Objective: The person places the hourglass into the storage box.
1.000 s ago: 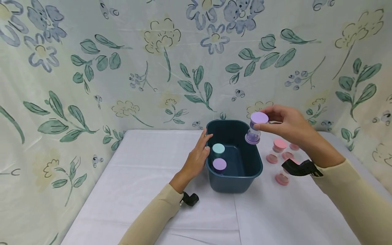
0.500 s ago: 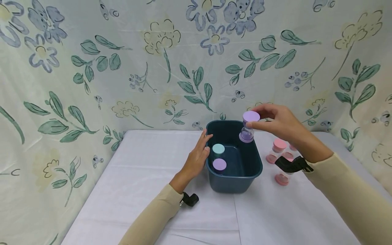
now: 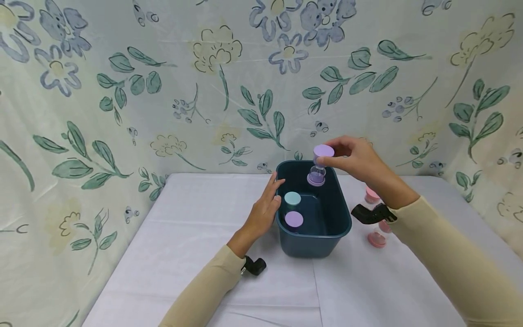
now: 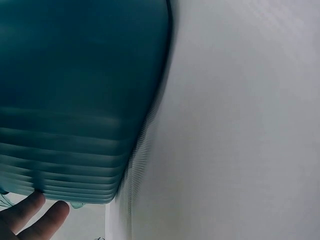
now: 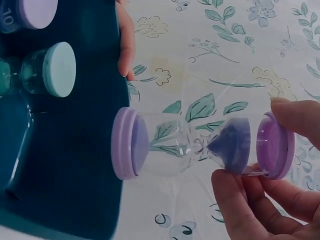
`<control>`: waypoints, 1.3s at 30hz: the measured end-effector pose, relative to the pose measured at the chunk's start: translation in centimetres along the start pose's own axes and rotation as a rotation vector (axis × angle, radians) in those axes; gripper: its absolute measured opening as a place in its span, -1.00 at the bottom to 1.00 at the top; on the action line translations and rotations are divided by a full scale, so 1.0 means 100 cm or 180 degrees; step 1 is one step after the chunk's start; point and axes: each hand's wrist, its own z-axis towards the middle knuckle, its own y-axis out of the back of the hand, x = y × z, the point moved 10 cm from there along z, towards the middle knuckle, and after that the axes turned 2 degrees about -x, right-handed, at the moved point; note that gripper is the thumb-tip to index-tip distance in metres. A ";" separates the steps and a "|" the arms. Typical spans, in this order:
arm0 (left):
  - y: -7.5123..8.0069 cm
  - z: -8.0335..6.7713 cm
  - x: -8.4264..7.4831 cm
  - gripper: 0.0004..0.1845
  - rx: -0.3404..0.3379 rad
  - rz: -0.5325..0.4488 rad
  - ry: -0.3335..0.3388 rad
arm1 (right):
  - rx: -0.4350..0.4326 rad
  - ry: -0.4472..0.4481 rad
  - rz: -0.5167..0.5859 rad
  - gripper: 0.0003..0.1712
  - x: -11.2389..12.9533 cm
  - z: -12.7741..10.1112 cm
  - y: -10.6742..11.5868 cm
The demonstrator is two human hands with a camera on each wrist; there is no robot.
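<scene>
Head view, item one: purple sand timer [image 3: 320, 165], clear glass body with purple end caps and purple sand, held in the air over the far right part of the dark teal tub [image 3: 345, 217], apart from its rim. Long axis near upright, slightly tilted, one cap up and the other down toward the tub's open mouth. Right hand [image 3: 353, 159] pinches the upper cap between thumb and fingertips; in the right wrist view the fingers [image 5: 295, 117] and thumb close on that cap alone, and the sand [image 5: 231, 145] sits at the held end, the glass and far cap free. Item two: left hand [image 3: 264, 209], fingers straight and together, laid flat against the tub's left outer wall, holding nothing; the left wrist view shows only blurred tub wall [image 4: 80, 95], white cloth and two fingertips [image 4: 47, 217]. Item three, inside the tub along its left side: teal-capped timer [image 3: 292, 199] and second purple-capped timer [image 3: 293, 220], close together. The tub's middle and right floor lies open below the held timer. Item four: pink timers [image 3: 375, 227] on the white tablecloth [image 3: 196, 236] just right of the tub, partly hidden by the right wrist. Floral backdrop [image 3: 163, 91] rises close behind the tub's far edge.
</scene>
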 end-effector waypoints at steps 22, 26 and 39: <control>0.002 -0.003 0.001 -0.47 0.0041 -0.0044 0.0001 | 0.0120 0.0044 0.0226 -0.34 -0.009 0.027 -0.050; 0.002 -0.004 0.000 -0.47 0.0038 -0.0019 -0.0011 | 0.0115 0.0018 0.0272 -0.34 -0.011 0.030 -0.057; 0.002 -0.004 -0.001 -0.41 0.0065 -0.0009 -0.0021 | 0.0037 -0.0110 0.0366 -0.36 -0.019 0.034 -0.075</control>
